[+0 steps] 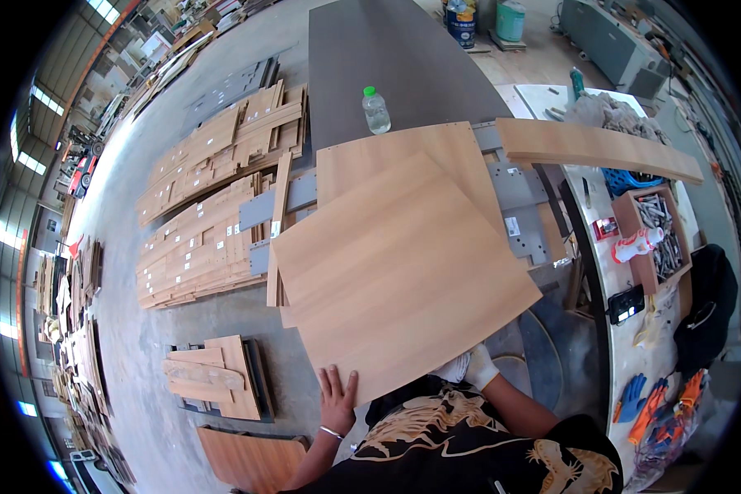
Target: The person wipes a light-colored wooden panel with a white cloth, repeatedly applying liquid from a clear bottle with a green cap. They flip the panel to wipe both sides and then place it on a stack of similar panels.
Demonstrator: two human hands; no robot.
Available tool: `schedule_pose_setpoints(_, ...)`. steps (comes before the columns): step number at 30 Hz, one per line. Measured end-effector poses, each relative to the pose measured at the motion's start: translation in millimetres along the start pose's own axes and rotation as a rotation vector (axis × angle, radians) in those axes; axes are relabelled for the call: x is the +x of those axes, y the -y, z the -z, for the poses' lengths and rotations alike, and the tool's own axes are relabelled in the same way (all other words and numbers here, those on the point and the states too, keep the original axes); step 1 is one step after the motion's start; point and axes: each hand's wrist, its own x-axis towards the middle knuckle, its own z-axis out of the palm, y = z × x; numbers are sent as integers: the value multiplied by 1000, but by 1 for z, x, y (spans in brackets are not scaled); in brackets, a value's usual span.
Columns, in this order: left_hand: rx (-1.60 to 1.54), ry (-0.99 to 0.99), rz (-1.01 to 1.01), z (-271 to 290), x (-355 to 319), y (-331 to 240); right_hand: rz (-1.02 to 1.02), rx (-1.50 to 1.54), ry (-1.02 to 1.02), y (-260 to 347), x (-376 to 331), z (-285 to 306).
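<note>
Left grip [337,408], fingers apart, atop wood-grain panel [407,280]; gloved right grip [479,370] half-hidden under it, cannot tell closure.

The board under my hands, face up and set askew.
A broad, thin, four-sided board [407,280], pale brown with faint wood grain, its visible face plain. It overlaps a similar panel [395,156] and is turned at an angle to it, one corner pointing away from me. The near left corner lies under the spread fingers of my left hand [337,403]; my gloved right hand [480,368] is at the near edge, its grip partly hidden.
</note>
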Motion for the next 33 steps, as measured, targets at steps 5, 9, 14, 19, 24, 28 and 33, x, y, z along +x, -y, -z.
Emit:
schedule_pose_setpoints(5,-77,-35,-75,-69,26,5,49,-169,-86,17,38,103)
schedule_pose_setpoints(9,-62,-36,-106,-89,54,46,-86,-202,-191,19,29,85)
schedule_pose_setpoints(14,-78,-40,-132,-105,130,78,-57,-249,-194,95,-19,125)
schedule_pose_setpoints(19,-37,68,-159,-73,130,114,309,-137,56,95,-41,42)
schedule_pose_setpoints(24,84,120,-162,-60,157,145,315,-84,181,96,7,-38)
schedule_pose_setpoints(28,-84,320,-184,2,208,123,383,-324,25,96,81,-42)
schedule_pose_setpoints(33,-496,-99,255,-23,258,164,232,-100,22,90,148,-102)
